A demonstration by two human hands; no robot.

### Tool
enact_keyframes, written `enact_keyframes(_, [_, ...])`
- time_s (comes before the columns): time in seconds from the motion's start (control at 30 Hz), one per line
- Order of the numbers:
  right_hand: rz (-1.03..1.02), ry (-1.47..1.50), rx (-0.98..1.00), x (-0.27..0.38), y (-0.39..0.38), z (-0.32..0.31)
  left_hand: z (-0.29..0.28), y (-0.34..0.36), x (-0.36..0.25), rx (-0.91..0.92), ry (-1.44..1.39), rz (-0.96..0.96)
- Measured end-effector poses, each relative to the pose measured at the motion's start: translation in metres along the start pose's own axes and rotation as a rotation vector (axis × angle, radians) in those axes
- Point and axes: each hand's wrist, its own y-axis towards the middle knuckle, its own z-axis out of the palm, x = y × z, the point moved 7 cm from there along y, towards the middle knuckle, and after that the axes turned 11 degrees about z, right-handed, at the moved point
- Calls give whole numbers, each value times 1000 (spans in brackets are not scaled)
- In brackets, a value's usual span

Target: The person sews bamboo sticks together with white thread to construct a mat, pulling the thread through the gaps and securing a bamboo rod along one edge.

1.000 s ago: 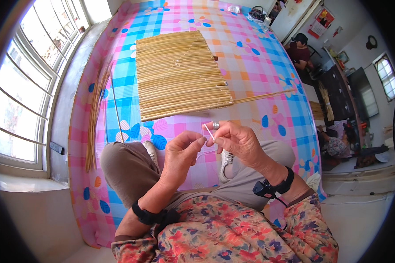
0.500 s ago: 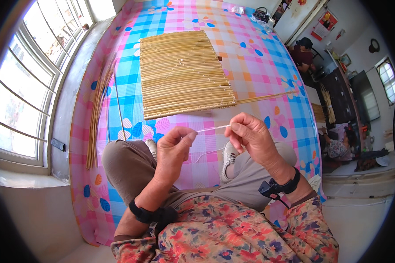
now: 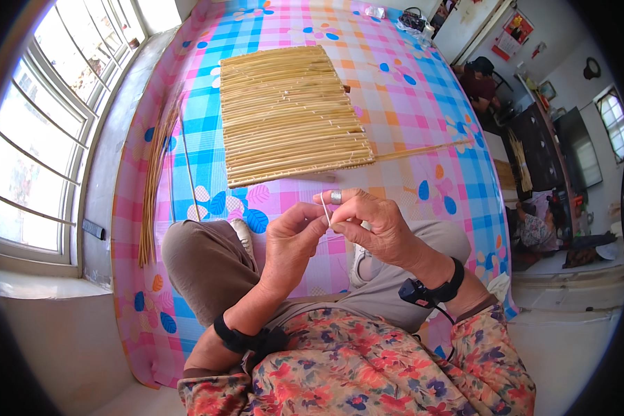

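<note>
My left hand (image 3: 295, 237) pinches a thin white string (image 3: 327, 211) between thumb and forefinger. Close against it, my right hand (image 3: 373, 223) also grips the string, which loops up over the right forefinger near a wide silver ring (image 3: 336, 197). The fingertips of both hands nearly touch above my crossed legs. Beyond them lies a mat of straw-coloured stalks (image 3: 291, 114), stitched together in rows with pale string. A few long thin stalks (image 3: 423, 150) stick out from its near right corner.
A bundle of long reeds (image 3: 157, 184) lies along the left side of the checked, flowered sheet (image 3: 395, 104). A barred window (image 3: 41, 139) and its sill, with a dark remote (image 3: 93, 229), are farther left. Another person (image 3: 480, 83) is at the far right.
My hands have come together from a spread position. The string, earlier stretched straight between them, is now looped around the right forefinger.
</note>
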Motion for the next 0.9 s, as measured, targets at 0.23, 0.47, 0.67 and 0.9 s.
enact_keyframes(0.23, [-337,-565,-60,19,-6,7,-7,-3,0,-43,-29,-89])
enact_keyframes(0.47, [-430,-846,-80,21,-8,17,-5,-4,5,-45,-70,-145])
enact_keyframes(0.67, [-357,-577,-91,20,-7,9,-7,-5,11,-35,-206,-244])
enact_keyframes(0.9, [-86,-310,-158,-5,-8,-4,-6,-6,13,-38,-250,-229])
